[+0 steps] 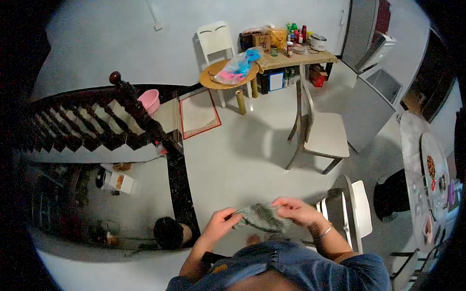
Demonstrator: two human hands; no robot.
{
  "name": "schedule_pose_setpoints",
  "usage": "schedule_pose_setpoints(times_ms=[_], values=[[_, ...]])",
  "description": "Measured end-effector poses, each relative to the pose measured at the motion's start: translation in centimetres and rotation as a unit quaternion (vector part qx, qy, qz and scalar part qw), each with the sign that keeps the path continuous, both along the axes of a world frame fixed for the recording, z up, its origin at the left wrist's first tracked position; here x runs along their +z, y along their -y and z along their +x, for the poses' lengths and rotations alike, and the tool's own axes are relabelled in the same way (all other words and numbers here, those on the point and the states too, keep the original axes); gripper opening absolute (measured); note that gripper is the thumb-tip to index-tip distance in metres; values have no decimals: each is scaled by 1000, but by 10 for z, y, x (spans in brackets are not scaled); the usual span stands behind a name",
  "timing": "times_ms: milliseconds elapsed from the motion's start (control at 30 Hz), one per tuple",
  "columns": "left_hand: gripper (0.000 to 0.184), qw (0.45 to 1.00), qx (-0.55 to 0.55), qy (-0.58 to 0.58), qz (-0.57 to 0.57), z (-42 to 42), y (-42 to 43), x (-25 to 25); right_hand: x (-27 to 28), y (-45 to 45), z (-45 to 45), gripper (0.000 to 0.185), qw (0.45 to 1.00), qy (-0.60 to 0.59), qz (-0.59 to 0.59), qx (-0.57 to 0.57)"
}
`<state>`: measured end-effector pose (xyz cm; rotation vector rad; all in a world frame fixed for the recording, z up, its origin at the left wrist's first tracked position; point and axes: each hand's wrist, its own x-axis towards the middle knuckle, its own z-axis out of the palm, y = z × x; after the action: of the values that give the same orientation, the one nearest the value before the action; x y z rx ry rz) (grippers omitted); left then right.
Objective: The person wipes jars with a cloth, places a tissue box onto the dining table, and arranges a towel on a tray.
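Note:
A grey-green patterned piece of cloth [262, 217] hangs between my two hands in front of my body, low in the view. My left hand [221, 225] pinches its left end. At the other end, the fingers of my right hand [294, 211] are closed on its upper right part. The cloth is bunched and sags a little in the middle.
A chair [326, 135] stands on the floor ahead. Farther back are a round stool [208, 77] with plastic bags and a long table [286, 60] with bottles. A dark stair railing [141, 114] is on the left; a round table [412, 160] is on the right.

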<state>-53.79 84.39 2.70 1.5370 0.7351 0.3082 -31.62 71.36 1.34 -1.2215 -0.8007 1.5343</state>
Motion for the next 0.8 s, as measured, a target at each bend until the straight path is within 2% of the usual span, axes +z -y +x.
schedule_pose_setpoints(times_ms=[33, 67, 100, 133, 167, 233, 267, 333, 367, 400, 500, 567, 600, 700, 733, 767, 800], values=[[16, 1000, -6, -1, -2, 14, -17, 9, 5, -10, 7, 20, 1000, -10, -14, -20], [14, 998, -31, 49, -18, 26, -32, 5, 10, -21, 14, 20, 999, -20, -28, -40], [13, 993, -55, 97, -30, 39, -49, 8, 15, -39, 19, 26, 980, -156, 17, -121], [13, 993, -61, 97, -29, 53, -67, 7, 16, -57, 24, 31, 935, -286, 65, -198], [12, 985, -87, 145, -26, 70, -85, 2, -6, -74, 32, 31, 935, -283, 70, -203], [12, 973, -114, 200, -24, 100, -119, -11, -79, -100, 50, 37, 936, -333, -40, -107], [14, 979, -104, 173, 4, 115, -139, -19, -93, -114, 58, 36, 963, -251, -76, -63], [15, 984, -101, 142, 38, 140, -182, -32, -102, -157, 66, 36, 969, -226, 78, 65], [15, 991, -56, 123, 14, 150, -202, -34, -89, -184, 69, 40, 943, -319, 58, 82], [16, 995, -10, 101, -11, 158, -220, -32, -84, -208, 77, 40, 941, -323, 63, 77], [16, 989, 11, 146, -19, 189, -281, -22, -76, -280, 105, 40, 931, -345, 88, 86], [18, 990, -7, 138, -1, 206, -324, -30, -67, -316, 123, 39, 916, -396, 59, 32], [18, 990, 4, 144, 6, 217, -342, -38, -114, -336, 135, 38, 947, -319, 25, 33], [18, 991, -9, 120, 57, 242, -400, -54, -111, -391, 158, 36, 922, -381, 18, 61], [17, 994, -17, 108, 1, 252, -420, -54, -116, -417, 164, 33, 951, -308, 4, 27], [16, 994, -27, 94, -53, 263, -441, -48, -111, -436, 177, 33, 950, -310, 6, 19], [16, 994, -33, 95, -54, 275, -466, -63, -115, -454, 192, 33, 952, -306, 8, 6]])
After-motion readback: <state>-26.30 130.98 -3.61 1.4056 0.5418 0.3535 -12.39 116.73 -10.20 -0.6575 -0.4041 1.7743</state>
